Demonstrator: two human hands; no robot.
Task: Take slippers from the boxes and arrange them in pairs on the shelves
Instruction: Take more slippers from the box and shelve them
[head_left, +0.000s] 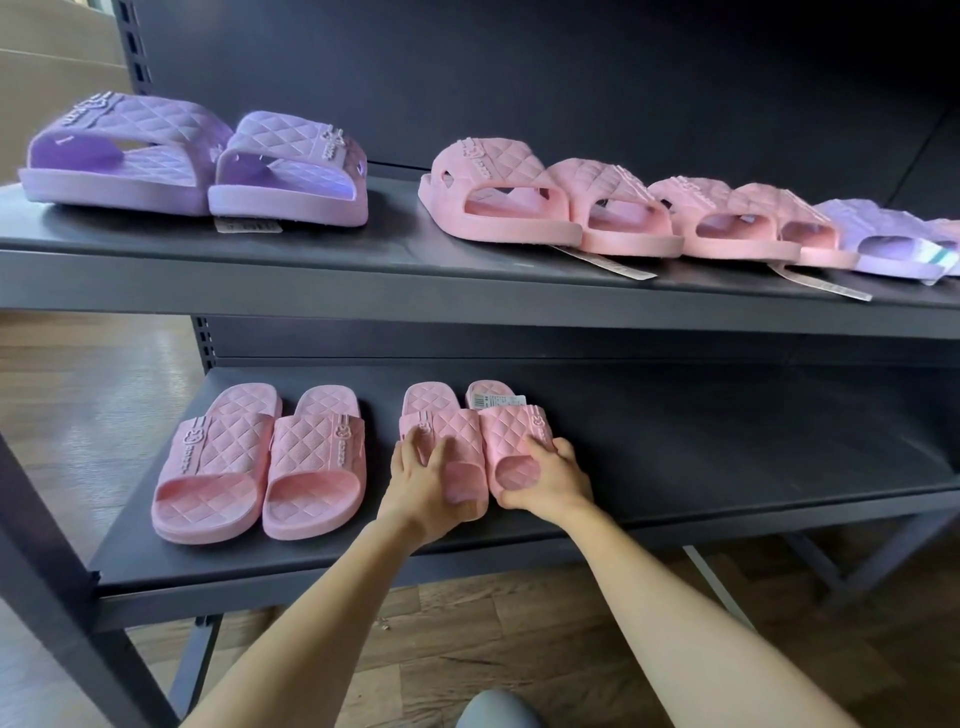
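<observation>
Pink slippers (467, 434) sit side by side on the lower shelf (727, 441), toward 6 o'clock from the middle of the view. Their sides touch. Their open ends face the person.

The left hand (423, 480) lies on top of the left slipper (431, 399). Its fingers (415, 441) spread over the band and bend down the side at 9 o'clock. Its thumb rests on the band, and the palm covers the near end. The hand holds this slipper.

The right hand (550, 478) holds the right slipper (511, 428). Its fingers curl round the side at 3 o'clock, and its thumb (511, 501) presses the near end. A white paper tag (496, 401) lies on this slipper's far part.

Another pink pair (260, 462) sits on the same shelf at 9 o'clock from the hands, a little apart. On the upper shelf (395, 234), a purple pair (197, 156) is at 10 o'clock. Two more pink pairs (623, 208) are at 2 o'clock, packed close. A blurry purple pair (893, 239) is at 3 o'clock, at the edge of the view.
</observation>
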